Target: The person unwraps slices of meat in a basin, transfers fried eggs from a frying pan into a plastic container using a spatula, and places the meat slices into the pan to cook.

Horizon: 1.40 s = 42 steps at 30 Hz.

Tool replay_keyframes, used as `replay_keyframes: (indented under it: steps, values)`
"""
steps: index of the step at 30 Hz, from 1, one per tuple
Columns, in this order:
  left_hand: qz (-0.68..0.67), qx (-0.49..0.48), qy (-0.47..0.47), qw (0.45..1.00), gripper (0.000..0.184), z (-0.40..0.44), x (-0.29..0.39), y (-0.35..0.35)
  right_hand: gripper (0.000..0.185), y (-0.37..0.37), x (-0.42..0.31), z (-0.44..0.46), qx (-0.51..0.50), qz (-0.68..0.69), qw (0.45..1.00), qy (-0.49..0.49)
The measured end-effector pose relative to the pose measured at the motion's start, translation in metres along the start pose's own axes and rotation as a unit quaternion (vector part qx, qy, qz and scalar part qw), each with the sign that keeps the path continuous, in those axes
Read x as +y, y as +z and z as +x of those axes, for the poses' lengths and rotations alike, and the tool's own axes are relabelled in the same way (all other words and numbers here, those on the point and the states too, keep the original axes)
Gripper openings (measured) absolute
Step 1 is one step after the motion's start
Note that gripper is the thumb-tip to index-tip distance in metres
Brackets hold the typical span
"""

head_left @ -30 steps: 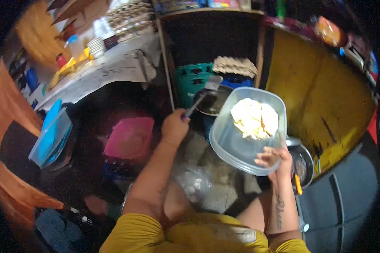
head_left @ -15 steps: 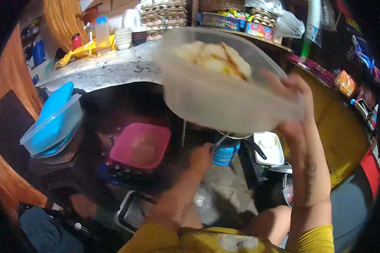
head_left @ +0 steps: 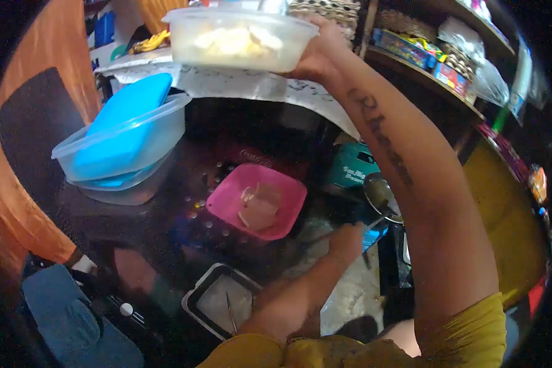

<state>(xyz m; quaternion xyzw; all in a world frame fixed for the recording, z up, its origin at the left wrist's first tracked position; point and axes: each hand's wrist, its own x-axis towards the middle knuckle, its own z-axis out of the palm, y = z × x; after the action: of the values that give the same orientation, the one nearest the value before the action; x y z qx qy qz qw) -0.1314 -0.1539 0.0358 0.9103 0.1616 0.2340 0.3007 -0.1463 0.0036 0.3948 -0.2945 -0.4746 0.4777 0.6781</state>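
My right hand (head_left: 318, 54) grips the right end of a clear plastic food container (head_left: 227, 60), raised over the white cloth at the back. White and yellow food that looks like fried eggs (head_left: 238, 42) lies inside it. Down at the centre right, my left hand (head_left: 347, 240) is closed round a thin metal handle (head_left: 376, 223). That handle reaches to a round metal pan (head_left: 383, 195), partly hidden behind my right forearm. Whether it belongs to the pan or to a utensil in it, I cannot tell.
A pink plastic basin (head_left: 260, 202) sits on the dark table. To its left stand clear tubs (head_left: 122, 144) with a blue lid (head_left: 129, 116). A metal tray (head_left: 218, 300) with a utensil lies in front. Behind the pan is a green box (head_left: 352, 164); shelves (head_left: 423, 67) hold goods.
My right hand has carried the container left and farther back, over the white cloth. My left hand stays closed on the thin handle. The view has turned.
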Motion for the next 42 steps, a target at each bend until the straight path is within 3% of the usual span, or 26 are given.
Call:
replay_keyframes:
  steps: [6,10,12,13,14,17,19,20,22,24,26,28,29,31,33,35,38,40,42]
  values:
    - [-0.054,0.001,-0.011,0.998,0.015,0.006,-0.002,-0.013,0.063,0.006,0.017,0.045,0.049,0.064,0.995,0.065]
    - [-0.089,-0.034,0.005,0.995,0.015,0.01,-0.003,-0.015,0.052,0.006,0.02,0.063,0.012,0.039,0.999,0.02]
    - [-0.086,-0.023,0.009,0.996,0.015,0.008,-0.003,-0.012,0.046,0.013,0.017,0.06,0.124,-0.055,0.991,0.011]
    - [-0.08,-0.01,0.015,0.997,0.016,0.007,-0.002,-0.011,0.04,0.003,0.014,0.069,0.033,0.009,0.999,0.04]
    - [-0.082,-0.014,0.017,0.996,0.016,0.007,-0.002,-0.01,0.04,-0.006,0.012,0.067,0.038,0.009,0.998,0.039]
    - [-0.084,-0.011,0.03,0.996,0.017,0.013,-0.005,-0.003,0.042,-0.011,0.009,0.043,0.126,0.02,0.992,-0.006]
    - [-0.031,-0.018,0.005,0.999,0.022,0.011,-0.003,-0.002,0.05,0.01,0.011,0.009,0.305,-0.104,0.944,-0.067]
    - [-0.034,-0.029,0.008,0.999,0.022,0.01,-0.003,-0.002,0.05,0.004,0.005,-0.003,0.316,-0.103,0.941,-0.067]
    - [-0.032,-0.008,0.008,0.999,0.021,0.009,-0.003,-0.004,0.059,-0.002,-0.006,-0.029,0.129,-0.27,0.954,-0.038]
    - [-0.039,-0.017,0.003,0.999,0.022,0.013,-0.006,0.006,0.06,0.009,-0.009,-0.054,0.197,-0.221,0.954,-0.047]
    - [-0.045,-0.026,0.0,0.999,0.024,0.018,-0.01,0.016,0.063,0.014,-0.016,-0.083,0.245,-0.152,0.957,0.036]
    - [-0.089,-0.02,-0.026,0.995,0.028,0.019,-0.01,0.022,0.053,-0.088,0.01,-0.094,-0.029,-0.3,0.948,-0.104]
    - [-0.091,-0.031,-0.016,0.995,0.028,0.02,-0.01,0.026,0.062,-0.055,-0.015,-0.146,0.013,-0.267,0.964,0.001]
    - [-0.117,-0.015,-0.034,0.992,0.029,0.022,-0.011,0.031,0.073,-0.012,-0.03,-0.24,0.07,-0.232,0.965,0.097]
    - [-0.139,-0.002,-0.016,0.99,0.031,0.024,-0.016,0.042,0.048,-0.037,-0.016,-0.296,0.172,-0.324,0.924,-0.109]
    - [-0.16,0.019,-0.005,0.987,0.034,0.027,-0.025,0.053,0.045,-0.056,-0.022,-0.355,0.288,-0.262,0.912,-0.124]
    - [-0.238,-0.03,-0.048,0.97,0.032,0.026,-0.022,0.053,0.038,-0.099,-0.013,-0.437,0.466,-0.209,0.856,-0.081]
    - [-0.409,-0.098,-0.162,0.893,0.024,0.017,0.005,0.029,0.029,-0.124,0.003,-0.486,0.534,-0.193,0.823,-0.002]
    - [-0.405,-0.078,-0.147,0.899,0.024,0.016,0.022,0.025,0.022,-0.175,0.035,-0.541,0.585,-0.128,0.801,0.029]
